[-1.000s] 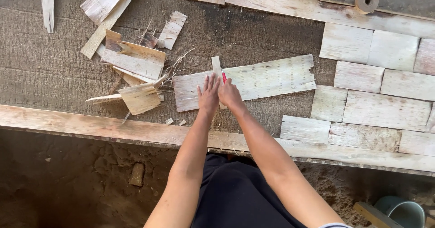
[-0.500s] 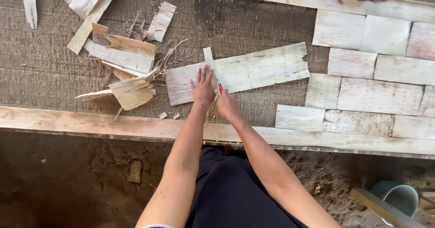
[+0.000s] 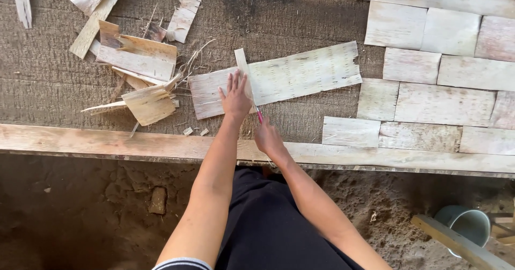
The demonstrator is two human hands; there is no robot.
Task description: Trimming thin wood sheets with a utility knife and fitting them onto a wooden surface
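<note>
My left hand (image 3: 236,95) lies flat, fingers spread, pinning a narrow strip (image 3: 244,72) as a straightedge on the long pale sheet (image 3: 284,77). My right hand (image 3: 268,137) has its fingers closed around a pink-handled cutter (image 3: 258,114), tip against the strip's edge, I judge to keep the cut straight. The sheet rests on the dark surface (image 3: 268,17), offcuts (image 3: 142,66) left, trimmed rectangles (image 3: 424,93) right.

- One long pale bark sheet (image 3: 279,79), under the hands.
- One narrow strip (image 3: 242,68) lying across it.
- One red-handled cutter (image 3: 259,114).
- Two hands: left hand (image 3: 236,95), right hand (image 3: 268,138).
- One grey bucket (image 3: 465,224).
- Trimmed rectangular pieces (image 3: 440,103) at right: about eleven in view.
</note>
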